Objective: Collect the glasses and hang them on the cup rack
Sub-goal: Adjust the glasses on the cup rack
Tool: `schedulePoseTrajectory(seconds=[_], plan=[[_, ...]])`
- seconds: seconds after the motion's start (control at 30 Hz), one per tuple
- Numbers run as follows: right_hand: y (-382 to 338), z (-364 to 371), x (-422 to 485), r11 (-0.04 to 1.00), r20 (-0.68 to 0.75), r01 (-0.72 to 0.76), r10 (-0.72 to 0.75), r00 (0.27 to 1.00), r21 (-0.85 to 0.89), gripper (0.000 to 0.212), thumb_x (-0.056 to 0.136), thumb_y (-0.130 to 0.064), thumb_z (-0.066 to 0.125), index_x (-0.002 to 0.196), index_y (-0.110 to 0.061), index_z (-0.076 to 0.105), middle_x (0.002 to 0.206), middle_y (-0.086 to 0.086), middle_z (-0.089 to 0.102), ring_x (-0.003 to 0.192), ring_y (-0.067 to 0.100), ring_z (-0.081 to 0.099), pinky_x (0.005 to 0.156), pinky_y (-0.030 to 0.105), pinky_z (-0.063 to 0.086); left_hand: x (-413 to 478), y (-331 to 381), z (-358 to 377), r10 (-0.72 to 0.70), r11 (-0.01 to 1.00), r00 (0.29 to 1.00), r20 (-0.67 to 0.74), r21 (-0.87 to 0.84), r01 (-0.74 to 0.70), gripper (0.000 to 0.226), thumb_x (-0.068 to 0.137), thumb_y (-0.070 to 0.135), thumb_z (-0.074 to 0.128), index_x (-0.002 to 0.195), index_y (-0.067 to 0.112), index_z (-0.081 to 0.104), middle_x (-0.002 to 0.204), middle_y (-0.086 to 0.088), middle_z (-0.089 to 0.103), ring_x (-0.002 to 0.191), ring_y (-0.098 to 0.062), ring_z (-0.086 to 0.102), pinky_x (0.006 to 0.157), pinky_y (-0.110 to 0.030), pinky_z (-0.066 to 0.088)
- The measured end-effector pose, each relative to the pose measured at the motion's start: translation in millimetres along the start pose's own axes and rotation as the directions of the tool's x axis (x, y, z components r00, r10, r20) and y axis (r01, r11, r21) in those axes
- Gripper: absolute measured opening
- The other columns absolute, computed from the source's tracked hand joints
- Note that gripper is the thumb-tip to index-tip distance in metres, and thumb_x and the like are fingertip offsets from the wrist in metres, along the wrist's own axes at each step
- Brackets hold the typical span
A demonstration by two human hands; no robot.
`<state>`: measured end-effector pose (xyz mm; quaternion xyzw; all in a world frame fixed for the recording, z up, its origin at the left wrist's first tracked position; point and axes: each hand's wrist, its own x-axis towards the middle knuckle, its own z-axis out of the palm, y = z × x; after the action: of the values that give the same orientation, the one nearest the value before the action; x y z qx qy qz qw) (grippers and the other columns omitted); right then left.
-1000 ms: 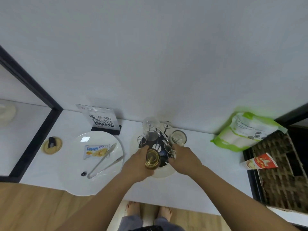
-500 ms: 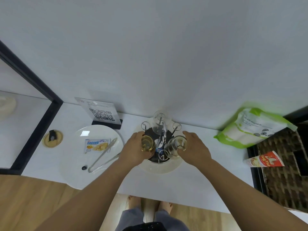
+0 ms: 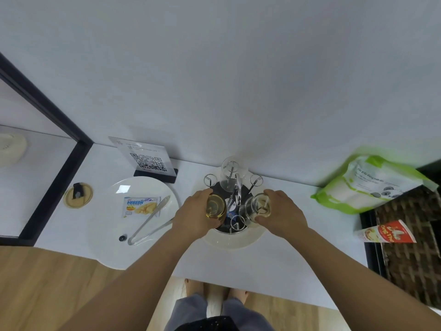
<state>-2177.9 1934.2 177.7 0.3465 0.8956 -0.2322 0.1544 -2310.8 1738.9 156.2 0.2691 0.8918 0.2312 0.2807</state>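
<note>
A metal cup rack (image 3: 235, 192) with looped prongs stands on a round white tray (image 3: 235, 242) at the back of the white counter. One clear glass (image 3: 231, 174) hangs upside down on a rear prong. My left hand (image 3: 194, 215) grips an amber-tinted glass (image 3: 215, 207) at the rack's left side. My right hand (image 3: 281, 215) holds a clear glass (image 3: 259, 206) that sits over a prong on the right. Empty prongs (image 3: 236, 223) show at the front and back.
A white plate (image 3: 105, 225) to the left carries metal tongs (image 3: 149, 222) and a snack packet (image 3: 140, 206). Behind it stands a QR-code sign (image 3: 146, 161). A green-and-white bag (image 3: 372, 183), a red carton (image 3: 386, 234) and a wicker basket (image 3: 415, 254) lie at the right.
Both hands moved apart and further back onto the rack. The amber glass went from the front centre to the left side; the right hand closed on the clear glass at the right.
</note>
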Motion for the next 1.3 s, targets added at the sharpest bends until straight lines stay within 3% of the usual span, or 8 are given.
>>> schedulePoseTrajectory(seconds=[0.2,0.43,0.57,0.67,0.8,0.93,1.0,1.3], plan=[[-0.8,-15.8,5.6,1.0,0.048,0.0,0.001,0.999,-0.022,0.087,0.068,-0.052,0.075,0.142,-0.026,0.039,0.137,0.0,0.047,0.123,0.022,0.049,0.089,0.036,0.046,-1.2,-1.2,1.4,-0.017,1.0,1.0,0.013,0.005,0.017,0.096,0.064,0.043,0.086,0.144,0.026,0.035,0.14,0.001,0.052,0.123,-0.023,0.05,0.097,-0.043,0.049],[-7.9,-17.5,7.5,0.997,0.085,0.073,-0.071,0.994,-0.021,0.063,0.068,-0.043,0.079,0.122,-0.02,0.056,0.112,0.003,0.054,0.105,0.022,0.055,0.083,0.035,0.049,-3.0,-0.8,0.4,-0.017,1.0,1.0,0.018,-0.008,0.017,0.095,0.067,0.041,0.085,0.146,0.025,0.034,0.142,0.001,0.05,0.126,-0.023,0.049,0.098,-0.04,0.047],[-8.8,-22.3,9.1,0.996,0.124,0.063,-0.056,0.991,-0.057,0.075,0.069,-0.048,0.077,0.134,-0.025,0.049,0.127,0.0,0.052,0.114,0.021,0.053,0.089,0.035,0.048,-4.3,0.0,-2.7,-0.014,1.0,1.0,0.028,-0.008,0.014,0.096,0.065,0.041,0.085,0.145,0.025,0.034,0.141,0.001,0.05,0.124,-0.023,0.049,0.097,-0.044,0.048],[-12.6,-32.6,13.9,0.996,0.034,0.077,-0.076,0.997,-0.041,0.062,0.076,-0.048,0.067,0.134,-0.029,0.051,0.132,-0.005,0.054,0.114,0.018,0.057,0.091,0.038,0.049,-5.7,0.6,-3.5,-0.001,1.0,1.0,0.018,-0.017,0.002,0.095,0.066,0.041,0.084,0.144,0.025,0.033,0.141,0.001,0.049,0.124,-0.023,0.049,0.097,-0.043,0.048],[-33.8,-43.7,38.4,0.983,-0.132,0.181,-0.177,0.975,0.016,0.04,0.09,-0.027,0.053,0.13,-0.026,0.056,0.132,-0.002,0.057,0.112,0.019,0.057,0.087,0.035,0.047,-8.2,4.2,-5.5,0.024,1.0,1.0,-0.012,-0.001,-0.024,0.096,0.068,0.04,0.083,0.147,0.025,0.03,0.146,0.0,0.045,0.128,-0.025,0.045,0.1,-0.043,0.046],[-54.4,-40.9,64.0,0.964,0.135,0.226,-0.208,0.969,-0.139,0.064,0.091,-0.006,0.043,0.15,-0.027,0.033,0.159,-0.004,0.028,0.136,0.024,0.038,0.102,0.042,0.043,-10.7,4.6,-11.9,0.05,0.999,0.998,-0.039,0.006,-0.05,0.091,0.07,0.038,0.082,0.146,0.022,0.034,0.145,0.0,0.045,0.128,-0.026,0.045,0.1,-0.044,0.045],[-56.7,-36.6,68.5,0.947,0.234,0.239,-0.188,0.954,-0.213,0.076,0.086,0.002,0.045,0.152,-0.031,0.026,0.164,-0.006,0.013,0.138,0.025,0.034,0.1,0.043,0.046,-12.6,1.6,-14.6,0.052,0.999,0.998,-0.037,0.011,-0.051,0.084,0.071,0.038,0.081,0.142,0.021,0.039,0.142,0.001,0.048,0.125,-0.025,0.047,0.1,-0.043,0.045],[-63.0,-24.7,68.7,0.945,0.189,0.212,-0.167,0.968,-0.25,0.086,0.079,0.002,0.05,0.149,-0.042,0.025,0.163,-0.004,0.008,0.135,0.028,0.035,0.084,0.04,0.05,-21.0,-2.5,-12.7,0.082,0.996,0.994,-0.067,-0.018,-0.084,0.062,0.078,0.035,0.077,0.132,0.023,0.049,0.133,0.002,0.053,0.118,-0.021,0.052,0.095,-0.038,0.048]])
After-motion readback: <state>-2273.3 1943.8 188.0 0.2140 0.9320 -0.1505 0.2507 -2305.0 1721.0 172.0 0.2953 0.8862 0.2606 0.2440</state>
